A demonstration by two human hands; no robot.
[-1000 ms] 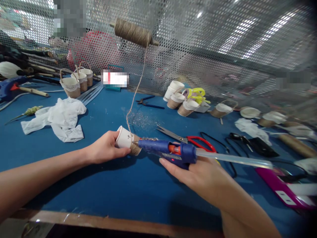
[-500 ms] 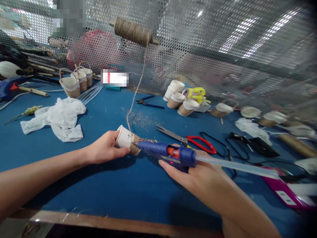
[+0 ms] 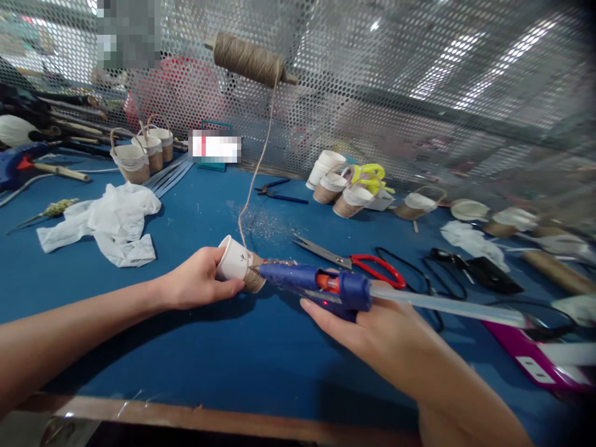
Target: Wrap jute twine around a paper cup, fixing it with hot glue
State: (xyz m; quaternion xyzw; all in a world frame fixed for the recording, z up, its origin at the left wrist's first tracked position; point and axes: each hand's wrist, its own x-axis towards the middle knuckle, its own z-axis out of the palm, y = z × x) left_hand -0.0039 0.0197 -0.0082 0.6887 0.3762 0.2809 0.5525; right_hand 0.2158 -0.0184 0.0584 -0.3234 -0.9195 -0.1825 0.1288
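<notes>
My left hand [image 3: 200,279] is closed around a white paper cup [image 3: 233,257] that lies tilted, its mouth toward the upper left. Brown twine [image 3: 254,282] wraps the cup's base end. From there a strand [image 3: 255,177] runs up to a twine spool [image 3: 249,60] on the mesh. A blue hot glue gun [image 3: 316,285] is gripped in my right hand [image 3: 377,338], its nozzle at the twine-wrapped part; whether it touches is hard to tell. A clear glue stick [image 3: 442,305] sticks out of the gun's back.
Red-handled scissors [image 3: 377,268] and pliers [image 3: 282,191] lie beyond my hands. White lace [image 3: 114,217] is heaped at left. Twine-wrapped cups [image 3: 133,164] stand along the back. A purple power strip [image 3: 526,354] sits at right, with black cords. Perforated metal mesh [image 3: 349,93] rises behind the table.
The glue gun has shifted very slightly to the right and down. My left hand and the cup look almost unmoved.
</notes>
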